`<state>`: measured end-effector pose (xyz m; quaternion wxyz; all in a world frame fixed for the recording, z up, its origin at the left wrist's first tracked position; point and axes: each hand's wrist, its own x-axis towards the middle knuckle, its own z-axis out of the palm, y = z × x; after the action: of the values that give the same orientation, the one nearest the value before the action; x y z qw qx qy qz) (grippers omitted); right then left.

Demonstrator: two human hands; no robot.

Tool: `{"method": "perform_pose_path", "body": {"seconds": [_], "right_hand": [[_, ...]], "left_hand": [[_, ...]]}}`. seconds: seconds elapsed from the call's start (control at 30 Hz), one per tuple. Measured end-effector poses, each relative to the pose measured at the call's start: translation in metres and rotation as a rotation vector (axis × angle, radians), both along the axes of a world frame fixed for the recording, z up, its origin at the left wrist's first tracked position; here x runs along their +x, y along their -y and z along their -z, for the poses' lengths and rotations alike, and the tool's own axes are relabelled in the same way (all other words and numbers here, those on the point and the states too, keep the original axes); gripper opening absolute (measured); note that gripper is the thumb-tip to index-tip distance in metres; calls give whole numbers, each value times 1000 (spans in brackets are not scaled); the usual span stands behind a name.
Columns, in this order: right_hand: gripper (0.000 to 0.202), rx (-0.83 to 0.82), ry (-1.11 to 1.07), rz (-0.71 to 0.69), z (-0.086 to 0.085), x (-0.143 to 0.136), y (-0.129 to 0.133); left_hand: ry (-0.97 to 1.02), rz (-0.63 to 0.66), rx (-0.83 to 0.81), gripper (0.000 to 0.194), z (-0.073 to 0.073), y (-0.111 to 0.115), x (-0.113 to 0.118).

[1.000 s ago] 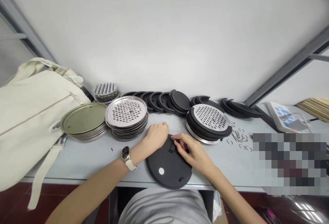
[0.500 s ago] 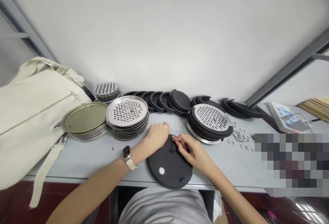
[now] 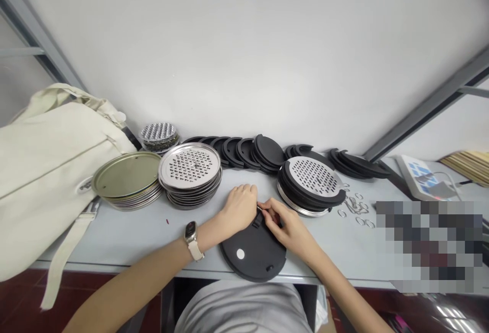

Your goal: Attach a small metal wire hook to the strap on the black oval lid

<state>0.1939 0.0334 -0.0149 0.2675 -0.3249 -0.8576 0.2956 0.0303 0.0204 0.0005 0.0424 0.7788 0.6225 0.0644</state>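
A round black plastic disc point(image 3: 254, 254) lies on the table before me, with a white round sticker, a small slot and a raised black tab near its far edge. My left hand point(image 3: 240, 208) is bent over the disc's far left rim, its fingers curled and their tips hidden. Beside it, my right hand point(image 3: 286, 223) is closed in a pinch at the far rim by the tab. A small shiny bit shows at the right fingertips, too small to make out. Several loose metal rings point(image 3: 359, 221) lie to the right.
Grater plates point(image 3: 191, 167) are stacked at left beside olive-green round lids point(image 3: 128, 175). A black-rimmed grater stack point(image 3: 315, 175) stands right of my hands. Black plastic discs point(image 3: 269, 149) line the wall. A cream bag point(image 3: 49, 155) fills the left; a white box point(image 3: 418, 175) sits right.
My left hand has shifted slightly right and down, closer to the right fingertips, and now covers more of the disc's rim. My right hand stays almost in place, still pinching.
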Motion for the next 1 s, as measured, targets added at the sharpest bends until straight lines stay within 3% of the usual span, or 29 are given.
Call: {"method": "perform_pose_path", "body": {"seconds": [0.33, 1.0], "right_hand": [[15, -8, -2, 22, 3, 0, 2], [26, 25, -7, -15, 3, 3, 2]], "left_hand": [[11, 61, -30, 17, 3, -6, -7], [48, 47, -35, 15, 6, -8, -7]]}}
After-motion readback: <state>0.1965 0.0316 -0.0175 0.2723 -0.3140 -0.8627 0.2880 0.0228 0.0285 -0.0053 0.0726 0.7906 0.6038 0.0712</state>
